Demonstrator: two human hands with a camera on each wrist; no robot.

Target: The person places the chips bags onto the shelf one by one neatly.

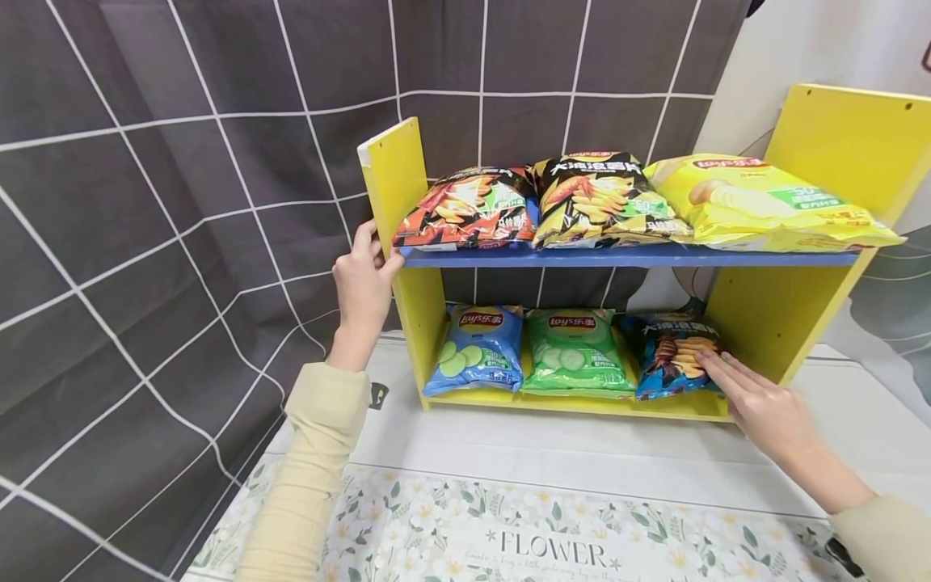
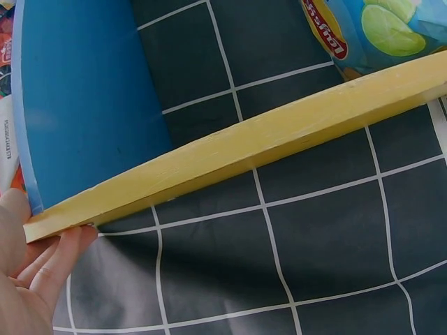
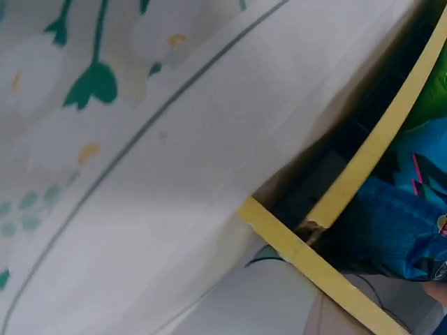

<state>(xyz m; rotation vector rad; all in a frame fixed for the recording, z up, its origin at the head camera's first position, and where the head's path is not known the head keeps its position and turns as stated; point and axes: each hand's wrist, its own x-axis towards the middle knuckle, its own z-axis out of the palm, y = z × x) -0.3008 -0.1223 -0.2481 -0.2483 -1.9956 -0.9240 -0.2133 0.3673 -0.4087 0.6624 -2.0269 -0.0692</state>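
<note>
My left hand [image 1: 364, 279] grips the left side panel [image 1: 396, 186] of a yellow shelf unit, thumb at the front by the blue shelf board and fingers behind the outer face. In the left wrist view the fingers [image 2: 59, 269] lie against the panel's outer side. On the lower level, my right hand [image 1: 767, 408] rests its extended fingers on the front of a black-and-blue chip bag [image 1: 665, 356]. Beside that bag stand a green chip bag [image 1: 578, 356] and a blue chip bag [image 1: 476, 352]. The right wrist view shows only a sliver of the right hand at its edge.
On the blue shelf board [image 1: 611, 258] lie a red-and-black chip bag [image 1: 469, 210], a black-and-gold chip bag [image 1: 604, 202] and a yellow chip bag [image 1: 771, 206]. A dark checked curtain [image 1: 182, 267] hangs behind and left. The tabletop has a floral mat [image 1: 407, 517].
</note>
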